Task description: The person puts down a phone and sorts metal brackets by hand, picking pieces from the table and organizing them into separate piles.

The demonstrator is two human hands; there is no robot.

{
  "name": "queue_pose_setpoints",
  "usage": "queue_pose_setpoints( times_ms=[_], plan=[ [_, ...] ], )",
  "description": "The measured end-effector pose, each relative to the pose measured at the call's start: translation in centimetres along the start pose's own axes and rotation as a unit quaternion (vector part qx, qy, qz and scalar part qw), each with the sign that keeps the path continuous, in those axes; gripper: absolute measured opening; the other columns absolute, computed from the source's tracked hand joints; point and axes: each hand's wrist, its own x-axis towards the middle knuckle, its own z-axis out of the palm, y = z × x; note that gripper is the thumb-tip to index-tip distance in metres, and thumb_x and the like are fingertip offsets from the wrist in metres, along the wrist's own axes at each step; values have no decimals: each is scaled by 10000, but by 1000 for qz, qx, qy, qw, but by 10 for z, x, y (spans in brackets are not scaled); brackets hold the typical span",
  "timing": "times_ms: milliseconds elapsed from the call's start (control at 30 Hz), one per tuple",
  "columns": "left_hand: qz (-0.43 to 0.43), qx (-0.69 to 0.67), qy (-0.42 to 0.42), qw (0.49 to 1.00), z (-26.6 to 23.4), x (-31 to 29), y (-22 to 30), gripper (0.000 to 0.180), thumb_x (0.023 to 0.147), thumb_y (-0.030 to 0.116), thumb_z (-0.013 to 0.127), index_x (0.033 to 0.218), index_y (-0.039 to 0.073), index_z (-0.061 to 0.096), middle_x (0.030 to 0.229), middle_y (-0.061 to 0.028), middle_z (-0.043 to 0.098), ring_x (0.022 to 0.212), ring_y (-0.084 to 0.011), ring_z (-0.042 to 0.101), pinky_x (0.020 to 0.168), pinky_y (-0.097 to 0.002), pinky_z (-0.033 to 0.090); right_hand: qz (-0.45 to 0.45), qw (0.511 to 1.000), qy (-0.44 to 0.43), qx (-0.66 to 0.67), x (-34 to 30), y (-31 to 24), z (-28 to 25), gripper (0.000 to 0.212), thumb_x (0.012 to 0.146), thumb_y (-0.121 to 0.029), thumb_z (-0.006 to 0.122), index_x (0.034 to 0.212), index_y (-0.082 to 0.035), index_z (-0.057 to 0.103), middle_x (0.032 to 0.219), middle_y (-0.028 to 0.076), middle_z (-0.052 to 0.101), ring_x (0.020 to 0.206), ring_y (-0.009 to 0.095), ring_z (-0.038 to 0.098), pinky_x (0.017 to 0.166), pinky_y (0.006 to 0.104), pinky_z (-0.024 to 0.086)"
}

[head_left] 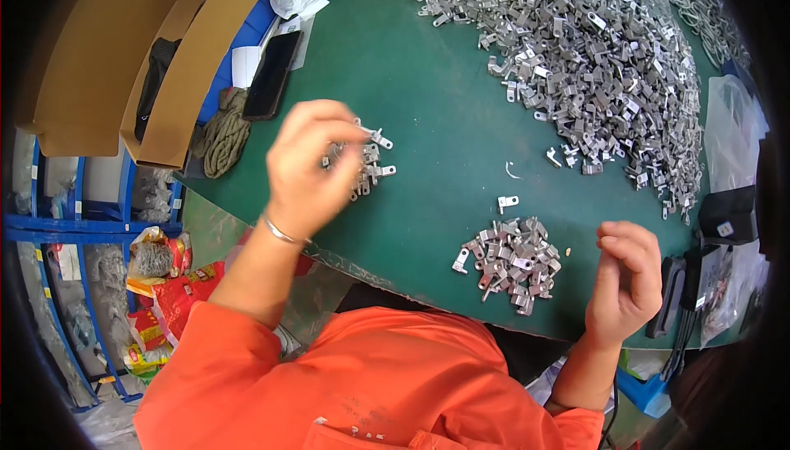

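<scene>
My left hand (311, 169), slightly blurred, is over a small heap of metal brackets (372, 169) on the green table. Its thumb and fingertips close on one small bent metal bracket (378, 139) at the heap's far side. My right hand (627, 284) is by the table's near edge, fingers loosely curled and the thumb apart, with nothing visible in it. Left of it lies a second pile of brackets (517, 265), and a single bracket (508, 202) sits just beyond that pile.
A large mound of brackets (592, 55) covers the far right of the green table (420, 228). At the left are a phone (273, 76), a cardboard box (189, 63) and coiled rope (224, 137). Plastic bags (728, 137) and a black device (729, 215) stand at the right.
</scene>
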Motion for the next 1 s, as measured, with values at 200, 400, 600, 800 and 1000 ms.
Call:
queue_pose_setpoints(
  times_ms=[200,400,600,800,1000],
  plan=[
    [-49,28,-88,995,-23,-29,-38,130,727,-93,597,817,-3,626,969,-117,635,895,-255,615,822,-331,479,-7,1000,3,21,10,-3,5,221,677,183,547,808,31,639,886,161,659,772,242,634,666,290,501],
    [35,-124,-107,986,47,38,20,120,740,-56,636,842,3,656,891,-107,643,805,-230,631,726,-302,503,0,999,39,7,7,4,0,211,678,174,552,794,22,643,874,149,662,761,233,640,651,287,506],
    [81,-179,-258,946,137,54,55,173,744,-30,671,904,18,630,925,-120,582,882,-321,587,774,-352,493,11,1000,27,-8,10,3,4,219,686,156,564,804,-8,651,858,132,669,782,245,657,685,300,520],
    [-231,-444,-351,791,106,49,82,90,854,20,665,932,-1,627,902,-53,649,810,-138,636,700,-270,518,35,997,-22,-64,9,3,9,245,764,98,642,978,-19,665,959,133,645,866,272,639,749,316,514],
    [-288,-615,-339,651,103,34,88,94,887,19,646,957,-39,620,967,-86,640,824,-122,622,734,-246,525,29,998,-56,-29,10,6,8,279,755,74,693,1019,-15,671,870,120,649,756,250,643,654,307,518]
  ],
)
